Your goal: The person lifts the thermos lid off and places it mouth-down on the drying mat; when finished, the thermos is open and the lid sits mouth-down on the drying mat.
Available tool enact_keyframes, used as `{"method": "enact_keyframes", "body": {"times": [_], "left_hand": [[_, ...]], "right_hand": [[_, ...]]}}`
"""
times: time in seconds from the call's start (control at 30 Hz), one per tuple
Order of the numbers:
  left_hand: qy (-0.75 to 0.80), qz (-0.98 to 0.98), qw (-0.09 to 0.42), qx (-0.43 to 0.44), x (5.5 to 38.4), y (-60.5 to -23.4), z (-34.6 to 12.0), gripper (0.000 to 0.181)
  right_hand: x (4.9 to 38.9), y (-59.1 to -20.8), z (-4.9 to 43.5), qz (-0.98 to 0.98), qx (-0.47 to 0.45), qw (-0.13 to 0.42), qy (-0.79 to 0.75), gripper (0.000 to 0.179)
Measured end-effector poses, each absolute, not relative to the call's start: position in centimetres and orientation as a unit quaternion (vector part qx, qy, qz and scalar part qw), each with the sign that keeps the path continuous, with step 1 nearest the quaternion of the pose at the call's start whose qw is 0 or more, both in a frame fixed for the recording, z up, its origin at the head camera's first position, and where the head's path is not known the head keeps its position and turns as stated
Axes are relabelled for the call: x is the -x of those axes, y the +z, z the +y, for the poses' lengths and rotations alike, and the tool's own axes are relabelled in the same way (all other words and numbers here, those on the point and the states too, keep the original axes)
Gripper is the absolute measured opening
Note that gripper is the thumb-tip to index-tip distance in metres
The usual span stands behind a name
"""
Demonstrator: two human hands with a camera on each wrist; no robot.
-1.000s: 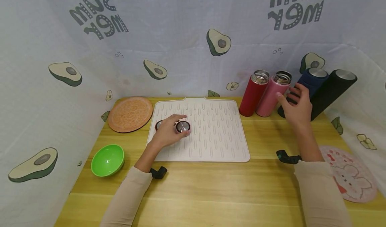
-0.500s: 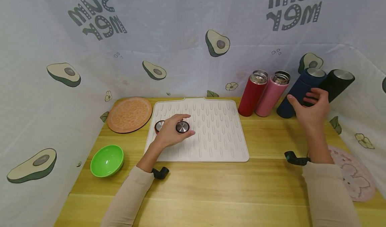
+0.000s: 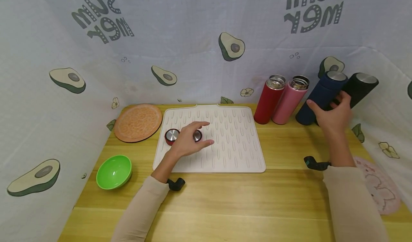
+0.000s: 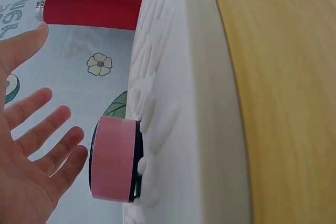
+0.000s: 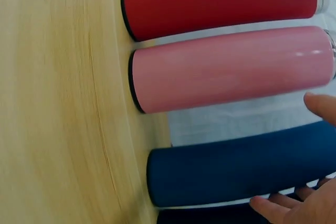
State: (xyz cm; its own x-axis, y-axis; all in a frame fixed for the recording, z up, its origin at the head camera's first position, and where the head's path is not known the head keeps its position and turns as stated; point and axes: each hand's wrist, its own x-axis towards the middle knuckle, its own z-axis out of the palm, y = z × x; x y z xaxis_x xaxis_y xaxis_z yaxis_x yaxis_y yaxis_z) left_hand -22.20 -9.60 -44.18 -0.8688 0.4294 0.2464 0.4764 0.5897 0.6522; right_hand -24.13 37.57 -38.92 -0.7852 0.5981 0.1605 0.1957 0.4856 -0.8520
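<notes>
My left hand (image 3: 190,140) is above the white ridged mat (image 3: 231,142), fingers spread and holding nothing. Partly behind it sits a pink lid (image 4: 113,159) with a silver top; in the left wrist view the fingertips are apart from it. A red lid (image 3: 172,136) lies just to its left on the mat. At the right, my right hand (image 3: 336,118) is around the upright blue bottle (image 3: 322,96), its fingers between this and the black bottle (image 3: 360,88). In the right wrist view the thumb (image 5: 321,106) stands off the blue side.
Lidless red (image 3: 269,99) and pink (image 3: 291,100) bottles stand left of the blue one. An orange round mat (image 3: 138,123) and a green bowl (image 3: 114,172) are on the left. A pink bunny mat (image 3: 379,188) lies beside the right forearm. Printed cloth hangs behind.
My right hand has moved right from beside the pink bottle to the blue bottle, its fingers now behind that. The left hand has shifted slightly right with its fingers wider, uncovering the red lid.
</notes>
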Motion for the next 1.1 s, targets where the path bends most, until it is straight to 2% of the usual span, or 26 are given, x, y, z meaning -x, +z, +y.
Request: {"method": "enact_keyframes", "body": {"times": [0.33,0.67,0.8,1.1], "left_hand": [[-0.398,-0.878,0.022,0.264,22.3,-44.3,-8.8,0.067],[-0.405,-0.867,0.02,0.288,22.3,-44.3,-8.0,0.068],[-0.41,-0.864,0.02,0.293,22.2,-43.9,-7.9,0.067],[-0.401,-0.864,0.026,0.302,22.0,-42.5,-7.7,0.069]], "right_hand": [[25.1,-39.3,37.0,-0.837,0.274,0.249,0.402,0.086],[25.1,-40.1,36.9,-0.833,0.256,0.278,0.404,0.082],[24.7,-40.2,36.6,-0.822,0.239,0.268,0.442,0.077],[23.1,-40.1,34.9,-0.776,0.192,0.348,0.49,0.066]]}}
